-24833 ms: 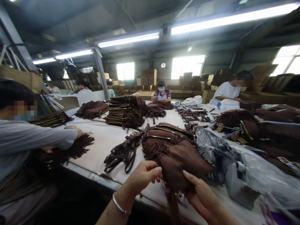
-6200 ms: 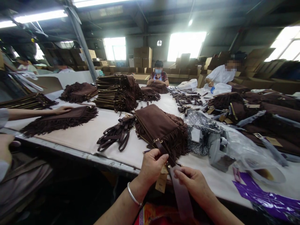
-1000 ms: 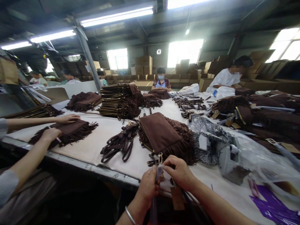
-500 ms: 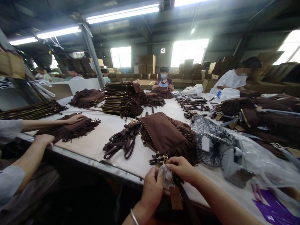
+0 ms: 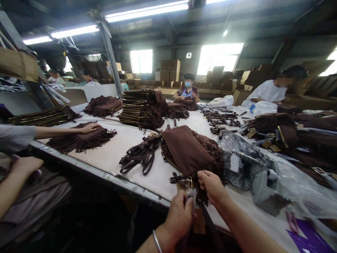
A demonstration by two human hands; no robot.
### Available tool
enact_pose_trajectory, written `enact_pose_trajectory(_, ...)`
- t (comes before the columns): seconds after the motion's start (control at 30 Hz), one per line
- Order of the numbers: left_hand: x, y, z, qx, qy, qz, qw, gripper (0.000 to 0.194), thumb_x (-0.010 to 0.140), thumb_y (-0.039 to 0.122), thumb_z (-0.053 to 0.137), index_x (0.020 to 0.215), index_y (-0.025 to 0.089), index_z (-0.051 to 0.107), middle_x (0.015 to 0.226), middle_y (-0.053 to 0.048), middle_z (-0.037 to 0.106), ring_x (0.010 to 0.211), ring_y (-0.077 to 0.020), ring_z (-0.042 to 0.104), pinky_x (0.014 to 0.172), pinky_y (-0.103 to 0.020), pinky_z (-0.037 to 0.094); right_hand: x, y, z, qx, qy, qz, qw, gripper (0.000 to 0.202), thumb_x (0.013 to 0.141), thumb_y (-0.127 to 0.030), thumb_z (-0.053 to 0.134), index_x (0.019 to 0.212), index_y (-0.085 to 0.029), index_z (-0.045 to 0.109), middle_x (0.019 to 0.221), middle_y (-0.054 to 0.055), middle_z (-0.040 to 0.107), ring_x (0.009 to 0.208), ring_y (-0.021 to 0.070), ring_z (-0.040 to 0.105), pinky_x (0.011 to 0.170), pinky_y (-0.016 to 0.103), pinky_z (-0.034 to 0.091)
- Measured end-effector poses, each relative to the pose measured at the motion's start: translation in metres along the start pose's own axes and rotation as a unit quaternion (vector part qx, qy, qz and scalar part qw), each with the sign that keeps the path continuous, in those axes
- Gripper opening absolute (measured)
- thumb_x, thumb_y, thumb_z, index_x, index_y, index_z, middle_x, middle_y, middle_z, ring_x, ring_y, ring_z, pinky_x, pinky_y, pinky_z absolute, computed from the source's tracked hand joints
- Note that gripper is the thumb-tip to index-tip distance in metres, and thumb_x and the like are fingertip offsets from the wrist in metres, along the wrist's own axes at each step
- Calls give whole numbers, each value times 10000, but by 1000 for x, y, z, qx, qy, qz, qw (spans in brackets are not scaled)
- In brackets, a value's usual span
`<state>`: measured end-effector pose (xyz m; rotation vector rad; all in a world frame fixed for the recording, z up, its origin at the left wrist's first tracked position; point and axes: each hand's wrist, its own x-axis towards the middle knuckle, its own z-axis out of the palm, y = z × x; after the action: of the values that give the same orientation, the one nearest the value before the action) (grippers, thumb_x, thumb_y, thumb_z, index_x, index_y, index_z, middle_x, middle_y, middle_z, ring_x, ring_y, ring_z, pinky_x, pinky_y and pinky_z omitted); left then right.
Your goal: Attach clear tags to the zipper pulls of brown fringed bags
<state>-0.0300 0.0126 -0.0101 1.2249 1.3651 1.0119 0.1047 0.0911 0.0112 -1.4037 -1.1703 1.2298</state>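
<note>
At the table's front edge, my left hand point(image 5: 179, 211) is closed around the wrapped end of a dark brown strap point(image 5: 210, 225). A gold clasp point(image 5: 190, 182) sticks up above its thumb, with whitish wrapping below it. A brown card tag point(image 5: 199, 224) hangs beside that hand. My right hand point(image 5: 212, 184) has its fingers curled together at the lower edge of a brown fringed pouch point(image 5: 185, 151); what they grip, if anything, is hidden. The pouch lies on top of more fringe, its zip along the left side. Several looped brown straps point(image 5: 139, 154) lie to its left.
Stacked fringed pouches point(image 5: 139, 109) stand farther back. A grey tape dispenser point(image 5: 271, 191), clear plastic point(image 5: 302, 179), and a purple sheet point(image 5: 313, 235) lie at right. At left, a co-worker's hand point(image 5: 91, 128) rests on a fringed pouch point(image 5: 81, 138). Other people sit across the table.
My right hand has left the wrapped clasp and moved up and right to the pouch edge. My left hand still holds the strap end. The co-worker's nearer hand has drawn back off the table.
</note>
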Motion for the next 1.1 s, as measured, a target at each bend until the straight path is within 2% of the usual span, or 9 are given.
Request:
enact_pose_trajectory(0.1,-3,-6,4,-12,0,-39,999,166,887,342,460,780,216,453,639,13,581,511,-147,583,480,-238,401,0,0,-7,-31,-25,5,999,282,740,-456,597,682,-181,573,482,-61,441,432,92,369,421,223,277)
enact_pose_trajectory(0.3,-2,-4,0,65,66,61,994,115,825,281,570,751,197,547,738,-29,638,692,-162,586,637,-261,410,-9,-10,4,-169,-94,10,981,318,712,-434,631,552,-160,611,486,-24,484,499,109,423,465,237,270)
enact_pose_trajectory(0.4,-3,-2,1,-23,38,-28,999,158,829,340,567,777,196,528,660,-19,618,587,-151,564,559,-257,403,-8,-12,10,-137,-124,40,982,283,698,-398,621,553,-156,604,461,-43,436,457,92,368,451,240,246)
enact_pose_trajectory(0.5,-3,-2,1,-181,-22,-147,972,287,830,470,564,854,189,510,637,2,594,498,-126,533,481,-237,399,-6,-8,9,-64,-165,57,983,293,714,-433,622,677,-145,655,521,-32,506,479,93,399,480,237,297)
enact_pose_trajectory(0.63,-3,-2,-1,-314,-71,-166,932,425,781,579,618,881,176,524,690,25,571,515,-84,525,489,-204,415,-8,-2,3,65,-197,69,976,361,697,-480,703,791,-131,695,668,12,625,555,100,462,530,230,334)
enact_pose_trajectory(0.77,-3,-2,-1,-242,-52,-148,957,454,773,604,616,877,164,567,617,29,558,487,-89,524,458,-195,398,-15,-3,-1,-8,-212,42,976,370,781,-488,639,795,-126,719,654,10,634,553,103,457,524,231,316)
enact_pose_trajectory(0.9,-4,-6,0,-161,-25,-120,979,465,791,615,577,887,160,599,581,2,599,469,-113,539,447,-212,411,-21,-5,-3,-164,-187,-25,968,259,810,-355,600,695,-153,715,622,6,643,598,143,533,564,253,363)
enact_pose_trajectory(1.0,-5,-7,1,-143,-9,-121,982,443,802,602,562,849,162,585,565,-4,599,461,-118,541,445,-220,421,-28,-5,-5,-323,-145,-171,919,224,859,-271,559,721,-184,712,726,29,679,722,179,581,676,284,397)
enact_pose_trajectory(1.1,-6,-5,3,-151,-10,-144,978,411,813,578,556,874,172,567,568,8,584,455,-116,536,447,-229,439,-35,-6,-7,-455,-127,-328,818,223,908,-223,524,747,-192,675,785,47,661,794,193,552,761,314,374)
